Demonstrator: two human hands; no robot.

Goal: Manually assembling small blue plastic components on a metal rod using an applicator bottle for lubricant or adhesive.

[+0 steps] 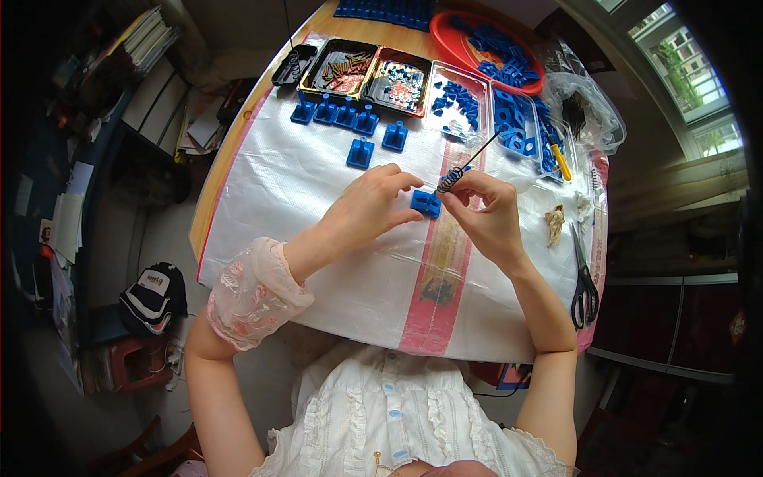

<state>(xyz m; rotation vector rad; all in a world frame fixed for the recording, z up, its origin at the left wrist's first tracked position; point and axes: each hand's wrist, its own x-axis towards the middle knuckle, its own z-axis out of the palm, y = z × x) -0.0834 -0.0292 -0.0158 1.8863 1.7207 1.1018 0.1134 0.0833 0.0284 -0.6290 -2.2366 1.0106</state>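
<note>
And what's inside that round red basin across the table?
The red basin holds a loose heap of small blue pieces, with some bare bottom showing. Whatever lies beneath the heap is covered, so I can't tell.

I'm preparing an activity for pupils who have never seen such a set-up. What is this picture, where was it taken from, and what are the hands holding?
There is no robot here: these are a person's bare hands. The one picture comes from a wide fisheye camera on their head, looking down, so straight edges bend.

A white plastic sheet covers a wooden table. On it are several blue plastic blocks with upright posts, a shallow black tray of brass-coloured pieces, and black-handled scissors. A round red basin at the far side holds more blue parts.

The right hand pinches a dark coiled metal spring. The left hand's thumb and fingers surround another blue block; whether they grip it is unclear.
</note>
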